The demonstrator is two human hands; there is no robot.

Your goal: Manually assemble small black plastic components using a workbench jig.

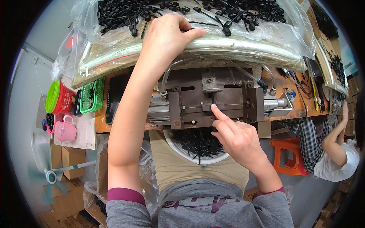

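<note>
My left hand (167, 34) reaches over the padded front edge of the bench top to a pile of black plastic stemmed parts (125, 17). Its thumb stands apart from the bent fingers, and some fingertips are hidden. My right hand (237, 136) is at the middle of a dark metal fixture (232, 97). The index finger points forward onto the fixture's small centre block (207, 107), while the other fingers curl round a black stemmed part (214, 130), mostly hidden. A metal clamp block (209, 82) sits just behind that spot.
Metal cylinders (159, 113) with clear air hoses flank the fixture. A white basket (173, 146) of black parts rests at my lap. To the left are a green basket (98, 95), a red tub (65, 99) and a pink cup (65, 129). A co-worker (336, 157) sits right, near an orange stool (287, 154).
</note>
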